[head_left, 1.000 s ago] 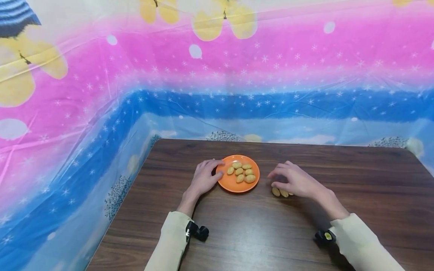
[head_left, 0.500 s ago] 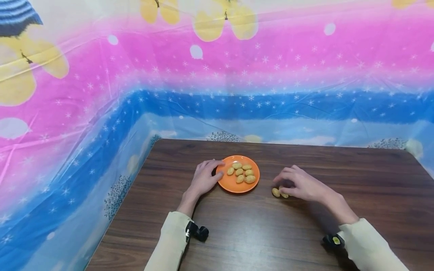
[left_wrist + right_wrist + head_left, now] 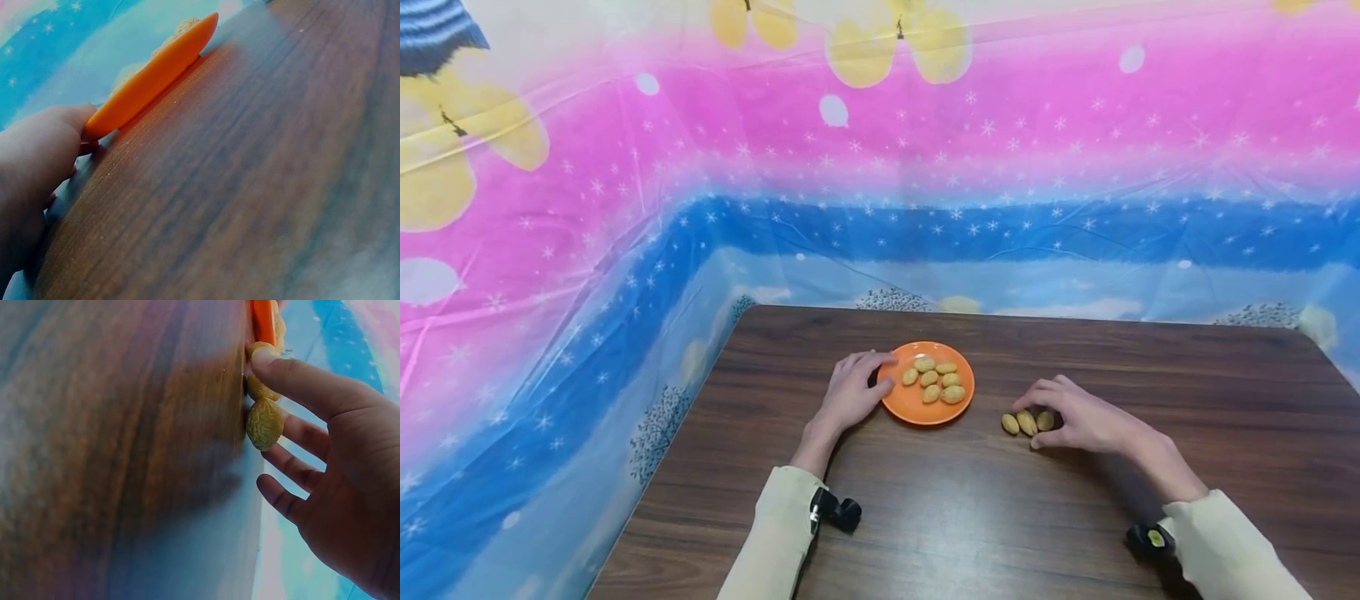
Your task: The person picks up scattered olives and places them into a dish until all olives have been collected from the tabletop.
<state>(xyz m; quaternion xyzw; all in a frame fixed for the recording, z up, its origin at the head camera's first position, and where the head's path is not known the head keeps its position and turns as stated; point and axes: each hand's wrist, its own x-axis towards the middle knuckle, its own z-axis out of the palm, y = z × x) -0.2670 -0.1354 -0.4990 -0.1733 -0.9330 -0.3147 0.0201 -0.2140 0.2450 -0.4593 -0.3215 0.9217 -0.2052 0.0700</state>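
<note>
An orange plate (image 3: pixel 917 413) bearing several wrinkled, yellow-tan oval pieces (image 3: pixel 952 394), perhaps dried fruit, rests on the table. My left hand (image 3: pixel 852 395) is at its left rim; in the left wrist view, the thumb lies over the plate's edge (image 3: pixel 150 81) and a finger shows below it. Right of the plate, three more oval pieces (image 3: pixel 1027 423) lie in a row on the wood. My right hand (image 3: pixel 1086 421) arches around this row, thumb on the near side and index finger on the far side. In the right wrist view, the thumb (image 3: pixel 294 378) partly hides the farther pieces.
A dark wood-grain table (image 3: pixel 940 517) spans the lower view. Behind and to the left hangs a pink and blue patterned cloth (image 3: pixel 925 150). Small black cameras (image 3: pixel 837 511) sit on both wrists by the pale sleeves (image 3: pixel 778 529).
My right hand has drawn right and slightly nearer, from between the plate and the row to around the row, uncovering all three pieces. The left hand and plate have stayed put.
</note>
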